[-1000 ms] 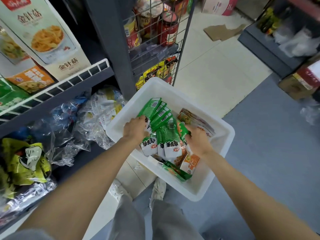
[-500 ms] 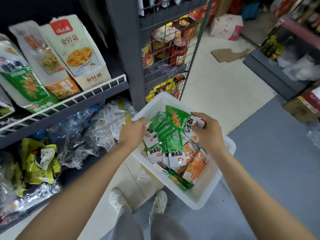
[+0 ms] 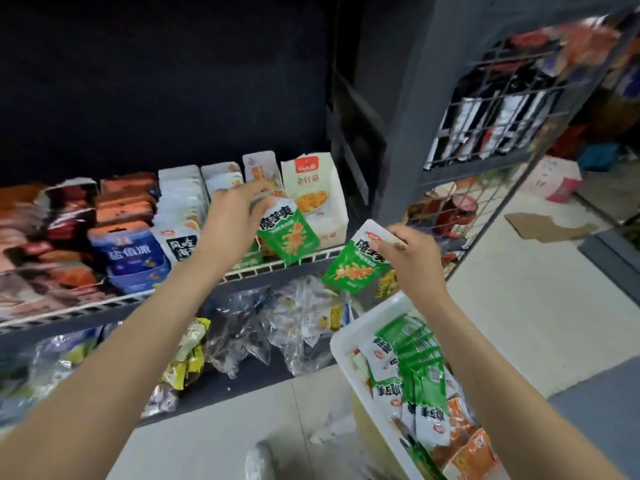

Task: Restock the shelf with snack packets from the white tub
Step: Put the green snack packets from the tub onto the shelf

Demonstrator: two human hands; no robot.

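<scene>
We face a dark shop shelf (image 3: 277, 266) whose wire rail fronts rows of packets; the white tub (image 3: 341, 344) sits low at right, half full. Our left hand (image 3: 235, 216) has its fingers clamped on 1 green packet (image 3: 289, 233) at the rail; our right hand (image 3: 412, 256) pinches a 2nd packet (image 3: 356, 268) just off the shelf. We should stand each upright behind the rail, label forward, 1 at a time.
</scene>
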